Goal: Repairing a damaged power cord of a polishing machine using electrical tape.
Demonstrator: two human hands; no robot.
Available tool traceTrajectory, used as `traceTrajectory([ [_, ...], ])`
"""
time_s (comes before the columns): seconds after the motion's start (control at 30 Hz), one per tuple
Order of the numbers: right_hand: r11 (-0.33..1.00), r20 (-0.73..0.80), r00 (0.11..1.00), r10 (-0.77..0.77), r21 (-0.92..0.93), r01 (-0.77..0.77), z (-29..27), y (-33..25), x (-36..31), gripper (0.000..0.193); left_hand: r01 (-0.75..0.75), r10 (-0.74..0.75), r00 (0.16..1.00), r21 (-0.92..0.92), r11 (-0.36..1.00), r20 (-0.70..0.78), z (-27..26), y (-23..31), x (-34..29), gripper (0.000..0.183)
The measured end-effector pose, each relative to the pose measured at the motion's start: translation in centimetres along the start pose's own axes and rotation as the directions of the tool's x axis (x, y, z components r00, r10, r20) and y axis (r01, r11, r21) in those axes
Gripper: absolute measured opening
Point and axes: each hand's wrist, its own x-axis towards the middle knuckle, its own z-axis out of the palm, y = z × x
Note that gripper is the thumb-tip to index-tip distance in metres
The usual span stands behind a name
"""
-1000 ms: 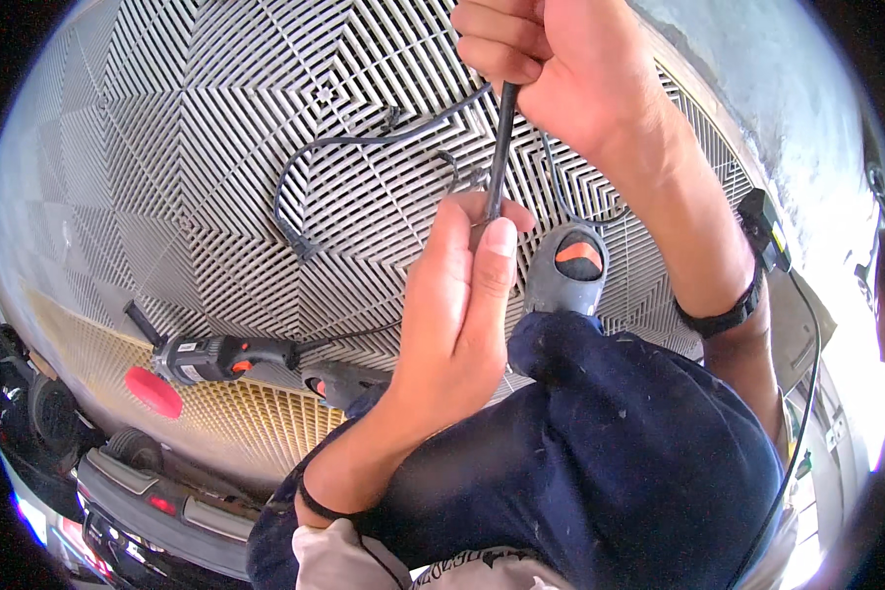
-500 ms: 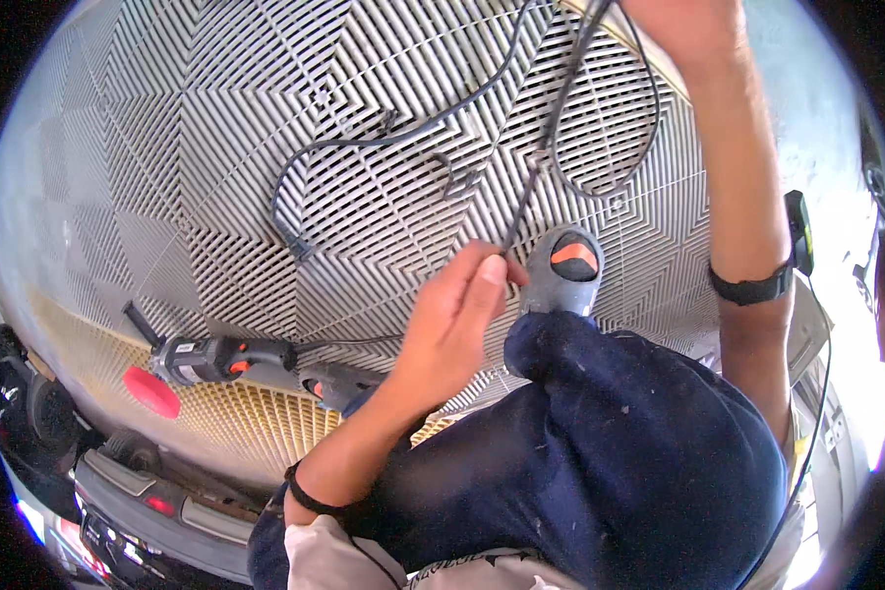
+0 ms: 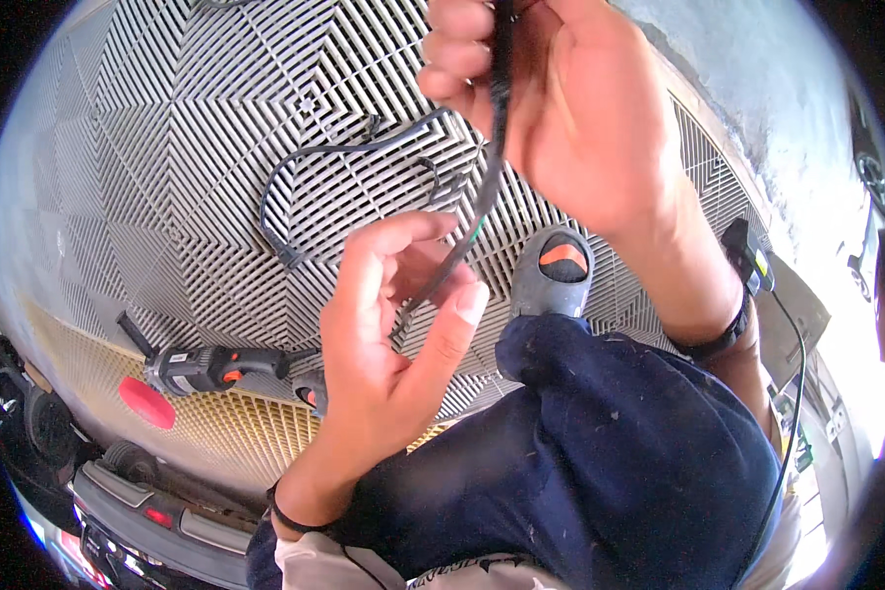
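Note:
My right hand (image 3: pixel 600 118), high in the middle, has its fingers curled around a black power cord (image 3: pixel 492 167). From there the cord slants down to my left hand (image 3: pixel 374 334). It passes across the left palm between a raised thumb and spread fingers, which are not closed on it. Another stretch of black cord (image 3: pixel 344 147) lies on the floor, ending in what looks like a plug (image 3: pixel 287 258). Left of my left hand, a black and grey polisher (image 3: pixel 202 372) with a side handle and a red pad (image 3: pixel 148 403) rests on the floor; a cord leaves its grip.
Slatted grey floor tiles (image 3: pixel 236 147) give way to a yellowish grid strip (image 3: pixel 236 413). My shoe (image 3: pixel 551 280) stands below the right hand. A vehicle's rear end (image 3: pixel 157 526) is at lower left. A small dark device (image 3: pixel 747 251) with a thin cable is beside my right wrist.
My right hand has come down and left, nearer to the left hand, with the cord. The left hand has moved left and its pinch on the cord has opened. The cord's loop no longer shows.

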Motion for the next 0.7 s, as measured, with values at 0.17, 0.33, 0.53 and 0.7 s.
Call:
traceTrajectory([
  [0.17,0.961,0.131,0.991,0.029,-0.278,0.008,0.6,-0.8,-1.2,0.039,-0.004,-0.002,1.000,-0.170,0.985,-0.030,0.7,1.3,0.1,0.020],
  [0.33,0.833,0.092,0.994,-0.055,-0.545,0.096,0.4,0.4,-1.6,0.040,0.057,-0.057,0.998,-0.258,0.965,0.006,0.2,1.8,-0.2,0.018],
  [0.53,0.785,0.195,0.980,-0.046,-0.600,0.157,-2.8,1.3,-2.9,0.025,0.059,-0.068,0.998,-0.296,0.953,-0.019,-0.3,2.3,0.0,0.020],
  [0.7,0.729,0.184,0.983,0.014,-0.675,0.116,-3.9,1.8,-5.2,0.015,-0.031,0.020,0.996,-0.122,0.992,-0.088,-1.2,1.7,0.3,0.018],
])
